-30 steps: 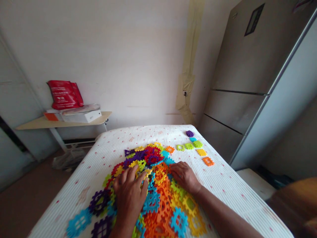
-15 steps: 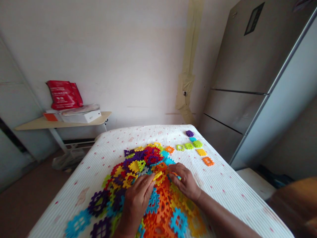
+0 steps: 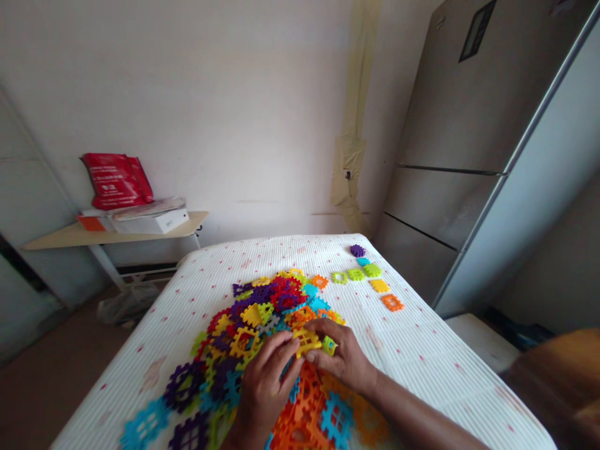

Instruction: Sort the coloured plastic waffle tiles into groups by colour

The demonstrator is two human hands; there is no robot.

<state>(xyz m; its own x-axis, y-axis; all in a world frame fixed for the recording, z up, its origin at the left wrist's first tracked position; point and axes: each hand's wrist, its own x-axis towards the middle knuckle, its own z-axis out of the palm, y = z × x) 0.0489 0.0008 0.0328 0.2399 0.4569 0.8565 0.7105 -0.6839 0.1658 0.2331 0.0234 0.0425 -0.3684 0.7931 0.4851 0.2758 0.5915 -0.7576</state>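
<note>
While both hands [image 3: 266, 380] [image 3: 347, 359] grip a yellow piece [image 3: 307, 341], the dotted white cover [image 3: 422, 362], apparently cloth, lies near a refrigerator [image 3: 435, 137].

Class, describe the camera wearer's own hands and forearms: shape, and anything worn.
The left hand and right hand are five-fingered human hands without gloves. The right forearm tapers towards the wrist; no sleeve, watch or bracelet shows there. Rings cannot be made out.

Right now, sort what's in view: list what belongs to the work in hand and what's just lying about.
In the work:
- yellow piece in the right hand, left hand at its edge
- heap of toothed pieces
- pieces laid apart

Just lying about:
- red bag
- white box
- plastic bag
</note>
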